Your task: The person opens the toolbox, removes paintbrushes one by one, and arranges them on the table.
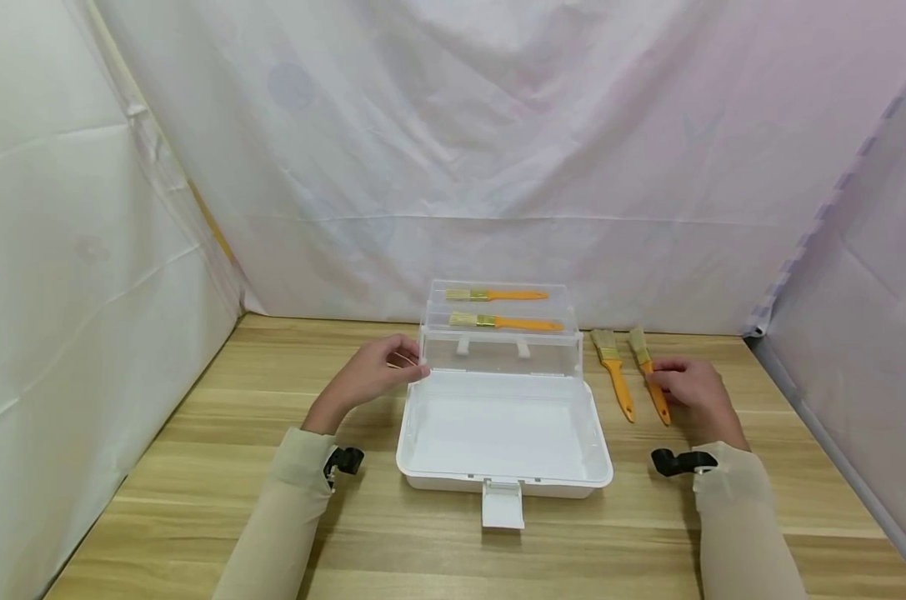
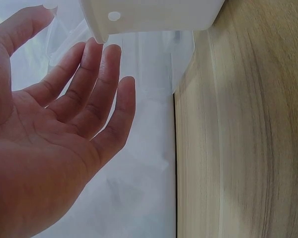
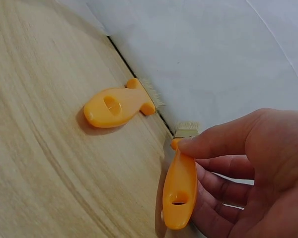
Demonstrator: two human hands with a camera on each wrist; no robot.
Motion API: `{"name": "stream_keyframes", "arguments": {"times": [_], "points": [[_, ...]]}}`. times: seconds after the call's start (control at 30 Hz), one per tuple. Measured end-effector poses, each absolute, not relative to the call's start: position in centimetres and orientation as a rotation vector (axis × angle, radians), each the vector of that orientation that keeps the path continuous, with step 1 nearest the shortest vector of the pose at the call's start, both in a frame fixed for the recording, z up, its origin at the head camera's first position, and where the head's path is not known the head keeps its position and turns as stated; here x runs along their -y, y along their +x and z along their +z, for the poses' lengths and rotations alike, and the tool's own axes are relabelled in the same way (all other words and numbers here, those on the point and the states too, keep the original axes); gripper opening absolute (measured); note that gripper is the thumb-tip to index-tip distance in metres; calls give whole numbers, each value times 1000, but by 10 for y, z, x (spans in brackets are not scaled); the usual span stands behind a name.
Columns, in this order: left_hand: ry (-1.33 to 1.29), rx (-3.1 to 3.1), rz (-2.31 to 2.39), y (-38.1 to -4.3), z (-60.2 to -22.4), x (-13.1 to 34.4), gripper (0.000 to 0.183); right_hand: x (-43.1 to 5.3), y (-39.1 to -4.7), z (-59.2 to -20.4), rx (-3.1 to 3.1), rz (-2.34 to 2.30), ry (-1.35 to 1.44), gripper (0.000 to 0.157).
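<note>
Standing here, I see a long, pale cream left sleeve (image 1: 272, 521) and a matching right sleeve (image 1: 745, 533), both plain. A small, rounded black device (image 1: 347, 460) juts inward beside the left cuff (image 1: 301, 454); a similar black fitting (image 1: 678, 462) sits at the right.

Your head view is bright and evenly lit, with the light source out of frame. The white box (image 1: 501, 425) is so pale inside that you lose detail on its floor, and the cloth (image 1: 498, 150) turns pinkish toward the right. You get a soft shadow under the box's front edge. In your left wrist view, your left hand (image 2: 42, 141) has its palm shaded against brighter cloth, and fine texture looks smeared. Your right wrist view is muted and greyish; the brushes (image 3: 181, 173) show faint highlights on orange and cast soft shadows on the table (image 3: 49, 124), their bristles slightly blurred.
</note>
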State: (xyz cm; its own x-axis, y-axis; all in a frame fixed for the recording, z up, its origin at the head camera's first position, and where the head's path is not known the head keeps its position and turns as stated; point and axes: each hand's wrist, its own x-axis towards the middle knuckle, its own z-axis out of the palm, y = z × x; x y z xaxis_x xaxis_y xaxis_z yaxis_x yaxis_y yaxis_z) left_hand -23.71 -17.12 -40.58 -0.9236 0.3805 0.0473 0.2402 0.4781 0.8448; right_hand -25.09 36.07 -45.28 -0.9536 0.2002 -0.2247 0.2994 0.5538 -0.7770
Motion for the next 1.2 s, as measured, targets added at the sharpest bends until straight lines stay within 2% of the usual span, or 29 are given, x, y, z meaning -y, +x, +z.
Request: {"name": "stream_keyframes", "arguments": {"times": [1.2], "points": [[541,-2596,1415,-239,-407,170,28,-354,-248,-452,-2901,-1156,510,40]]}}
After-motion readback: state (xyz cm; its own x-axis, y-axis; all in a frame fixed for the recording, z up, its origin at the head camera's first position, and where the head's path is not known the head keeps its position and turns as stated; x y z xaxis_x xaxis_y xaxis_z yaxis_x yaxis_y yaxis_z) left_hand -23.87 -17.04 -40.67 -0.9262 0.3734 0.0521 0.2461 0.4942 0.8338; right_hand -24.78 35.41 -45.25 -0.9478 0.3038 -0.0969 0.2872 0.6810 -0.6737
